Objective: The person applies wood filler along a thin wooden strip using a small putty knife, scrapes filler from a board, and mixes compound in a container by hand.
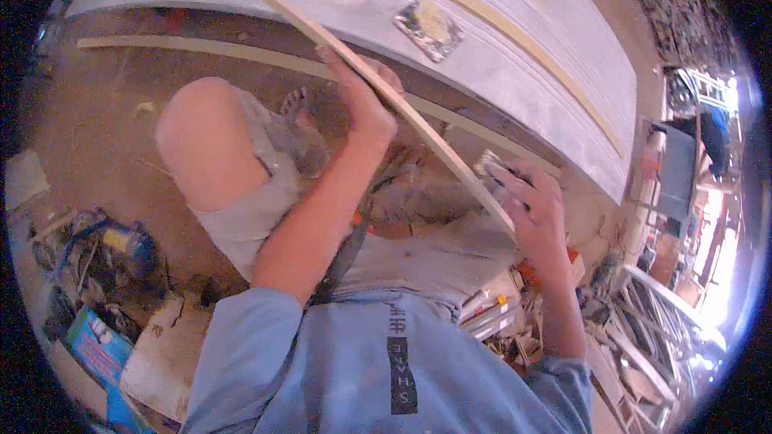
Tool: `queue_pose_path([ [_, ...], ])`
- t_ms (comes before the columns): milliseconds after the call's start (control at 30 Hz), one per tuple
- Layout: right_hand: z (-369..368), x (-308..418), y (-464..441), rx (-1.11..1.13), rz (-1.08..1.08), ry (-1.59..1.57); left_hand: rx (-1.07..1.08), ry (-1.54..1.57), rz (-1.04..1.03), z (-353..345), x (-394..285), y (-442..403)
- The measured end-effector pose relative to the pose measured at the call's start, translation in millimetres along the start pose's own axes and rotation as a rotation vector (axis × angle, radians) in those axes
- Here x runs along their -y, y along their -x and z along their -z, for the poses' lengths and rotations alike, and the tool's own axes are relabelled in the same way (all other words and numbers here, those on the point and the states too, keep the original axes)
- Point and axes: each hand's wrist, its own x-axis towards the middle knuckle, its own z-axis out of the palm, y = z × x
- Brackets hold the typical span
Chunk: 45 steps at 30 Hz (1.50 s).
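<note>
A long, narrow wooden strip slants across the view from the top left down toward my right hand. My left hand is wrapped around it near its middle, above my bent legs. Beside the strip's lower end, my right hand is closed, with a small pale piece sticking out from its fingers; its kind is hard to make out. The right fingers seem to touch the strip there. A square board smeared with yellowish paste lies on the large pale panel in front of me.
A yellowish strip lies along the panel, and another wooden strip runs below its near edge. At left are a blue power tool and a blue packet. Scrap wood and metal frames crowd the right side.
</note>
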Motion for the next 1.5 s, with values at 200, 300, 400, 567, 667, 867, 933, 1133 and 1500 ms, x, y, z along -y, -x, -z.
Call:
queue_pose_path([
  [200,-2.6,14.5,4.6,0.024,-0.181,0.043,-0.059,0.018,0.106,0.5,-8.2,3.7],
  [300,-26.1,18.0,3.8,-0.136,-0.140,-0.319,-0.049,-0.007,0.106,-2.5,-12.5,6.7],
  [400,-19.7,31.6,-0.8,-0.090,-0.176,-0.332,-0.015,0.071,0.062,0.2,-30.9,-10.6],
  [567,-13.3,32.5,-10.2,-0.098,-0.125,-0.362,-0.077,0.036,-0.052,-13.1,-56.5,-31.1],
  [667,-8.4,49.2,-32.3,-0.098,-0.097,-0.392,-0.066,0.055,0.042,-31.0,-37.2,0.4],
  [867,-22.4,73.9,-90.4,-0.111,0.048,-0.394,-0.005,0.107,0.025,4.4,-1.2,13.4],
  [933,-30.3,74.5,-99.3,-0.111,0.080,-0.373,0.080,0.162,-0.018,15.4,-15.1,-7.1],
  [1133,-37.6,84.7,-106.1,-0.061,0.075,-0.419,0.099,0.147,-0.057,18.7,-46.8,-38.1],
  [1500,-65.2,108.1,-123.8,-0.011,0.139,-0.393,-0.128,0.119,-0.036,8.9,-58.2,-34.5],
])
